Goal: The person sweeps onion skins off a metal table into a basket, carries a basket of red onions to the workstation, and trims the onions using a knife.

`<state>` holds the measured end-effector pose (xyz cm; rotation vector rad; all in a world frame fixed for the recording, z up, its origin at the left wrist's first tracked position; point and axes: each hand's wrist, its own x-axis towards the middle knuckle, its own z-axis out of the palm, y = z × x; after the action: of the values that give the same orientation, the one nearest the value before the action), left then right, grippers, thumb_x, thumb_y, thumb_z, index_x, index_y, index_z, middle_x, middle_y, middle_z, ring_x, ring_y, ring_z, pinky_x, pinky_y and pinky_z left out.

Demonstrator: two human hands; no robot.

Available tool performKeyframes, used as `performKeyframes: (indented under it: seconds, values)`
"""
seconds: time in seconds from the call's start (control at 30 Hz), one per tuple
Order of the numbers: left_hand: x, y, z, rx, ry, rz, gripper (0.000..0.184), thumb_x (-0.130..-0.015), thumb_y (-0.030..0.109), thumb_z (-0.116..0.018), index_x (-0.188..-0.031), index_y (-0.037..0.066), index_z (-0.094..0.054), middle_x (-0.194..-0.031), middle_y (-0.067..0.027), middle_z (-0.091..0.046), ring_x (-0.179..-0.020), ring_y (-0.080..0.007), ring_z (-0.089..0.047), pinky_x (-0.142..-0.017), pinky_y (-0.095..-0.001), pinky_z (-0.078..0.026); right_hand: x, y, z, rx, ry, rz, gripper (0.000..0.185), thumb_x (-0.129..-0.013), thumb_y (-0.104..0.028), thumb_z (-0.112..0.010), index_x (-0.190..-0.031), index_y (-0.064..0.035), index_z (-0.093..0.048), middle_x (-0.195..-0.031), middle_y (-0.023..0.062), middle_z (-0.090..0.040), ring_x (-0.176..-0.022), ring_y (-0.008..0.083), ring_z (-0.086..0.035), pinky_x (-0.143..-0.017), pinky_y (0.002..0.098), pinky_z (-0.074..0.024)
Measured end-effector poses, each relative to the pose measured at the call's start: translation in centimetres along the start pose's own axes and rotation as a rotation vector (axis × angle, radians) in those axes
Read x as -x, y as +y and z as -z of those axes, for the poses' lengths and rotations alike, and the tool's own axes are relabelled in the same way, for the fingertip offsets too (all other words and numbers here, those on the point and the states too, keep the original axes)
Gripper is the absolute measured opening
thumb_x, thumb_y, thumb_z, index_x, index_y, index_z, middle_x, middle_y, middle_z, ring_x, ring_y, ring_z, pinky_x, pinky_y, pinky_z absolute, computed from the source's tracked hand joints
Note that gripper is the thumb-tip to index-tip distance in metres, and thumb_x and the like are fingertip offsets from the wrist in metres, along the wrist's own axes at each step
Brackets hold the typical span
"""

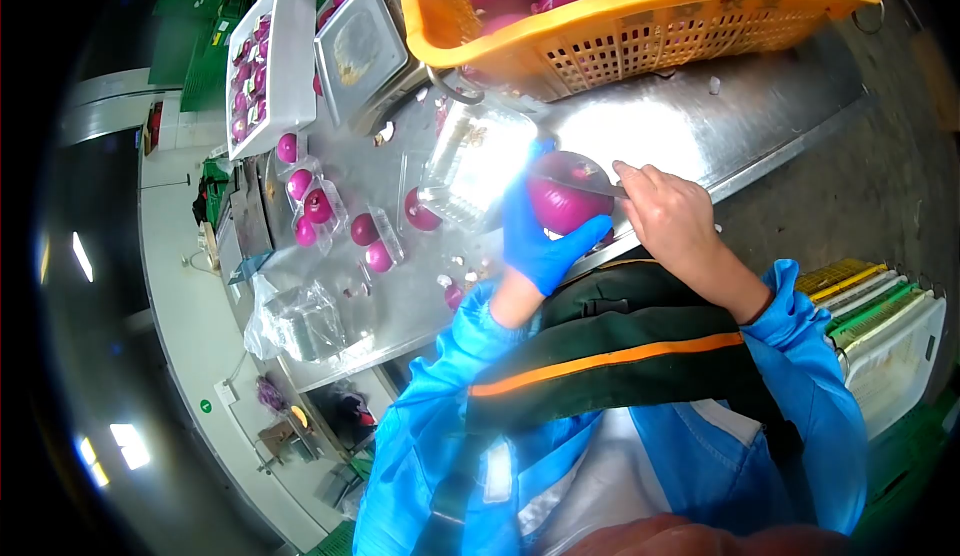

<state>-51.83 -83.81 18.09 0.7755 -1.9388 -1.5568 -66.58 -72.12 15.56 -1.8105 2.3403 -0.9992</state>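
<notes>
A large red onion [562,201] rests in my left hand [540,236], which wears a blue glove and has its fingers curled round the onion's left and lower sides. My bare right hand [668,206] is closed on the handle of a knife [575,184]. The knife's blade lies across the upper face of the onion. Left of the gloved hand, clear plastic containers [470,166] stand stacked on the metal table [410,296].
An orange basket [640,31] full of red onions spans the top. At the upper left are a scale [362,51] and a white crate [300,61] of packed onions. Several onions in trays [316,206] and crumpled plastic bags [300,321] lie left. Stacked crates [885,356] stand right.
</notes>
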Motion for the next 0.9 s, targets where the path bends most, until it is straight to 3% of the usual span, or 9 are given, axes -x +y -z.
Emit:
performKeyframes:
  seconds: [0.2, 0.33, 0.47, 0.57, 0.63, 0.7, 0.77, 0.83, 0.9]
  values:
    - [0.5, -0.1, -0.2, 0.063, 0.036, -0.011, 0.094, -0.064, 0.018, -0.087, -0.141, 0.001, -0.036, -0.137, -0.0145, -0.048, -0.121, -0.0262, -0.051, -0.100, -0.0381, -0.044, 2.2, 1.8, -0.3, -0.173, -0.079, -0.157, 0.038, -0.083, -0.009, -0.066, -0.120, -0.0035, -0.059, -0.080, 0.0116, -0.061, -0.069, 0.0246, -0.062, -0.063, 0.0322, -0.0495]
    - [0.0, -0.3, -0.1, -0.151, -0.028, -0.123, 0.099, -0.062, 0.021, -0.088, -0.143, 0.001, -0.033, -0.141, -0.0161, -0.044, -0.126, -0.0291, -0.048, -0.103, -0.0407, -0.042, -0.1, 0.6, 2.0, -0.753, 0.021, -0.337, 0.034, -0.090, -0.016, -0.064, -0.121, -0.0035, -0.060, -0.074, 0.0065, -0.053, -0.068, 0.0148, -0.054, -0.066, 0.0280, -0.0453]
    - [-0.2, -0.7, -0.5, -0.278, -0.098, -0.212, 0.108, -0.061, 0.026, -0.090, -0.146, 0.000, -0.028, -0.142, -0.0167, -0.043, -0.129, -0.0318, -0.045, -0.105, -0.0423, -0.040, -3.0, 0.1, 3.0, -0.790, -0.130, -0.227, 0.034, -0.087, -0.018, -0.068, -0.116, -0.0020, -0.060, -0.074, 0.0012, -0.047, -0.073, 0.0097, -0.048, -0.067, 0.0266, -0.0426]
    - [-0.1, -1.9, 0.2, -0.042, -0.093, 0.014, 0.092, -0.077, 0.041, -0.078, -0.144, 0.001, -0.030, -0.140, -0.0174, -0.044, -0.124, -0.0320, -0.050, -0.104, -0.0415, -0.042, -1.8, 1.8, 2.2, -0.893, -0.147, -0.315, 0.045, -0.087, -0.035, -0.068, -0.115, -0.0016, -0.059, -0.089, 0.0131, -0.062, -0.083, 0.0212, -0.061, -0.072, 0.0334, -0.0488]
    - [-0.9, -1.5, 0.9, 0.376, -0.182, 0.358, 0.083, -0.086, 0.051, -0.063, -0.145, 0.002, -0.031, -0.139, -0.0179, -0.044, -0.120, -0.0312, -0.053, -0.101, -0.0405, -0.045, -2.0, 2.0, 3.0, -0.761, -0.187, -0.233, 0.053, -0.084, -0.040, -0.070, -0.119, -0.0019, -0.058, -0.087, 0.0112, -0.062, -0.083, 0.0224, -0.062, -0.074, 0.0332, -0.0493]
    - [-0.9, -1.0, 0.8, 0.609, -0.280, 0.481, 0.075, -0.093, 0.056, -0.048, -0.145, 0.004, -0.032, -0.134, -0.0163, -0.048, -0.113, -0.0276, -0.057, -0.094, -0.0379, -0.048, -1.5, 2.1, 1.9, -0.673, -0.174, -0.114, 0.056, -0.083, -0.040, -0.071, -0.122, -0.0014, -0.058, -0.082, 0.0090, -0.061, -0.080, 0.0230, -0.062, -0.075, 0.0335, -0.0495]
    - [-0.5, -0.5, 0.5, 0.639, -0.385, 0.385, 0.070, -0.098, 0.057, -0.032, -0.146, 0.006, -0.032, -0.125, -0.0127, -0.056, -0.102, -0.0212, -0.061, -0.083, -0.0338, -0.052, -1.3, 3.3, 0.2, -0.847, -0.140, -0.174, 0.052, -0.089, -0.037, -0.067, -0.126, -0.0022, -0.055, -0.078, 0.0016, -0.056, -0.066, 0.0095, -0.053, -0.060, 0.0232, -0.0437]
    - [-0.7, -0.9, 1.9, 0.580, -0.498, 0.405, 0.077, -0.090, 0.032, -0.059, -0.151, 0.009, -0.019, -0.140, -0.0147, -0.041, -0.116, -0.0254, -0.054, -0.091, -0.0364, -0.051, -0.8, 4.1, 0.8, -1.264, -0.383, -0.635, 0.052, -0.094, -0.038, -0.061, -0.128, -0.0008, -0.052, -0.073, 0.0012, -0.053, -0.055, 0.0068, -0.048, -0.050, 0.0210, -0.0397]
    - [0.1, -3.0, 1.0, 0.315, -0.344, 0.163, 0.099, -0.077, 0.018, -0.075, -0.152, 0.010, -0.012, -0.149, -0.0160, -0.027, -0.125, -0.0279, -0.048, -0.091, -0.0371, -0.053, -0.2, 3.0, -0.2, -1.537, -0.364, -0.790, 0.039, -0.100, -0.035, -0.051, -0.115, 0.0007, -0.052, -0.069, 0.0030, -0.053, -0.048, 0.0064, -0.044, -0.043, 0.0206, -0.0360]
